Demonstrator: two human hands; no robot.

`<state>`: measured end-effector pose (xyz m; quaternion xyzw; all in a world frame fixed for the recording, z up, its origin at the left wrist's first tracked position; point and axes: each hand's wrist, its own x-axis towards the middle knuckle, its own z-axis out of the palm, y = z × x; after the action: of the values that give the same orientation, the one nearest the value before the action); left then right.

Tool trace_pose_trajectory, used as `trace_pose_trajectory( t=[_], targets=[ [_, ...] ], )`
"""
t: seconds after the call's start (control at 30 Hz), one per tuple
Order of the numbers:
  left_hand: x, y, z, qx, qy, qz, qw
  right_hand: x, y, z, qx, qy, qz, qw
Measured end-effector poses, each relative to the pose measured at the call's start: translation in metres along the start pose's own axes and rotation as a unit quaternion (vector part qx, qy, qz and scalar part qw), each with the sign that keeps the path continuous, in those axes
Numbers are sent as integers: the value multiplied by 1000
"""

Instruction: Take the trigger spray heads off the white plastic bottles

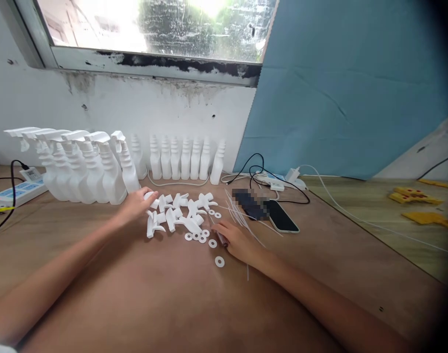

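Observation:
My left hand [136, 205] is at the left edge of a loose pile of white spray trigger heads [172, 215], its fingers closed on a white spray trigger head [151, 197]. Just right of the pile, my right hand [236, 239] grips a slim tool with a dark reddish-brown handle [221, 239]; its thin tip points toward the pile, and its exact kind is unclear. Several flat white washers [212, 243] lie between the pile and my right hand. Thin white tubes [242, 215] spread out beyond that hand.
White spray bottles with heads fitted [110, 171] stand back left; bottles without heads [185, 159] line the wall. Right of the tubes lies a phone [283, 216] beside a pixelated dark item [249, 203]. Cables and power strips [20, 191] run along the back. Yellow pieces [415, 196] lie far right.

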<state>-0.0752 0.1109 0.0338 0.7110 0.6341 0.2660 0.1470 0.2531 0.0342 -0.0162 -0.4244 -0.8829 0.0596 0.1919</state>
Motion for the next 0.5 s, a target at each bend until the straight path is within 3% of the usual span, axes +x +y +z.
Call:
trace_pose_trajectory(
  t=[0.23, 0.5],
  targets=[
    [11, -20, 22, 5, -16, -16, 1000, 0, 4, 1, -36, -6, -19, 999],
    [13, -29, 28, 29, -13, 16, 999, 1, 1, 5, -41, 10, -22, 999]
  ],
)
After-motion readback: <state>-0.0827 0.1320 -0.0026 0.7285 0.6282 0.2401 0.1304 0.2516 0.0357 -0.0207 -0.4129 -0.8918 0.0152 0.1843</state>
